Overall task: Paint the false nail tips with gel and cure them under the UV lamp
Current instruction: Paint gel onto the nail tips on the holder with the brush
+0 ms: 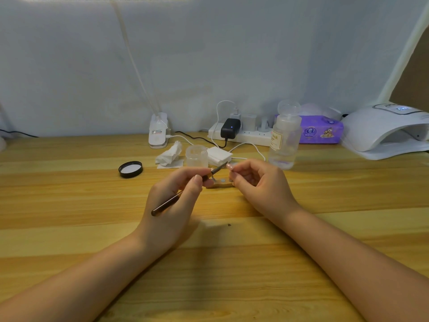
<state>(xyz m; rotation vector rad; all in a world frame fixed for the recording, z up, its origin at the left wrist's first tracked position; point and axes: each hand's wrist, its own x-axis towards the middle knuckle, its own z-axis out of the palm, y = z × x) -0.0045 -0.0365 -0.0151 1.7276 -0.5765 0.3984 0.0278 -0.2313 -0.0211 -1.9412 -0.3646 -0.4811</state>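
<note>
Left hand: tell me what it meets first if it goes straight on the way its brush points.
Likely the nail tip pinched in the right hand; the left hand aims the brush there. Depth is uncertain.

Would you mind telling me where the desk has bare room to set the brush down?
Bare wood lies left of the black lid and along the near edge of the desk between the forearms. It is crowded behind the hands, around the jar, wipes and pump bottle.
</note>
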